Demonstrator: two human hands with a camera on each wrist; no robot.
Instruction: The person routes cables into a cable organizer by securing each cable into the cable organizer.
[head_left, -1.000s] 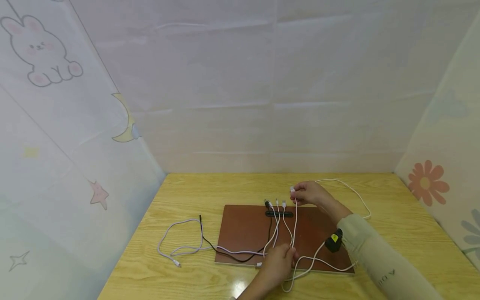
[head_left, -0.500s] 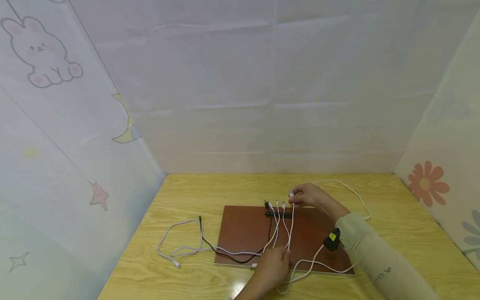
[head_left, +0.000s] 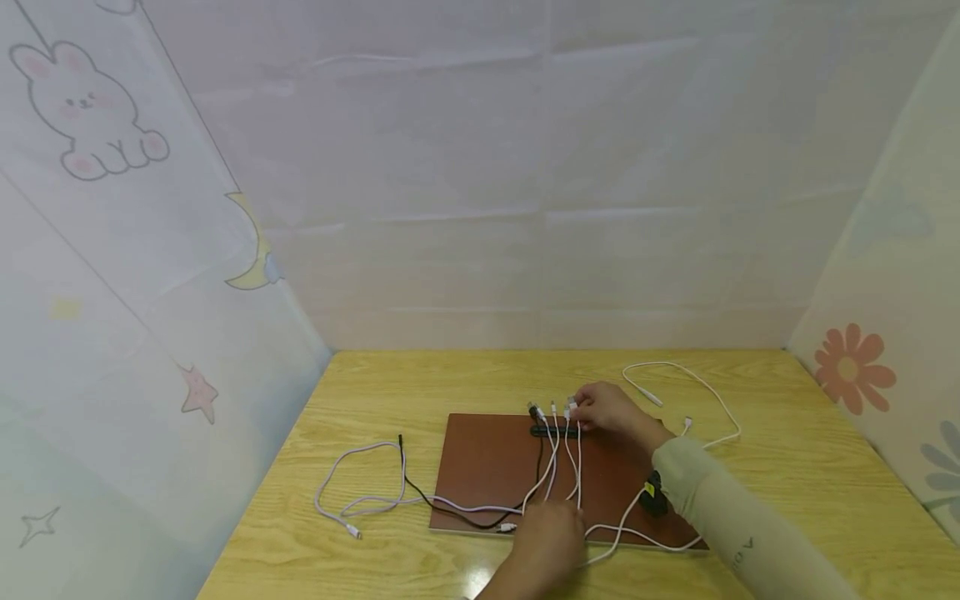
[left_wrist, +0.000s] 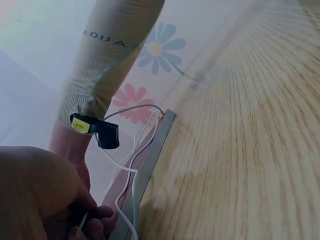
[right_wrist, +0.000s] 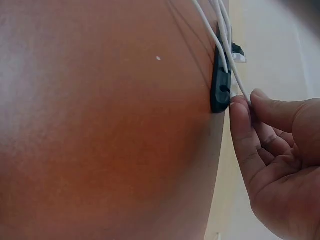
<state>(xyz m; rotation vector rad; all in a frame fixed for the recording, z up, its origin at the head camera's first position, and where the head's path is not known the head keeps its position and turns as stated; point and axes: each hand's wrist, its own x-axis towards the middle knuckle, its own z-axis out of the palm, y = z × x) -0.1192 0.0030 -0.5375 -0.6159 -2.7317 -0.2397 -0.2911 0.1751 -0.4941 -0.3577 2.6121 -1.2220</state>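
My right hand (head_left: 609,408) pinches a white USB cable (right_wrist: 242,87) just below its plug, between thumb and index finger. In the right wrist view those fingertips are right at the end of a black cable clip (right_wrist: 220,82), whose last slot shows bare. The clip lies at the far edge of a brown board (head_left: 480,458); several other cables, one black, run through it with plugs sticking out beyond. My left hand (head_left: 551,537), at the board's near edge, curls its fingers round white cable lower down; part of that cable is hidden in the hand.
A lilac cable (head_left: 367,500) and a black cable end (head_left: 401,439) spread over the table on the left. Near the left hand lies a white plug (head_left: 506,527). White cable (head_left: 722,400) loops at the back right. A black block (head_left: 654,498) sits at the right wrist.
The right hand has moved left and down with the white cable's plug, from beyond the board to the clip's right end. The left hand has shifted slightly down, keeping its grip.
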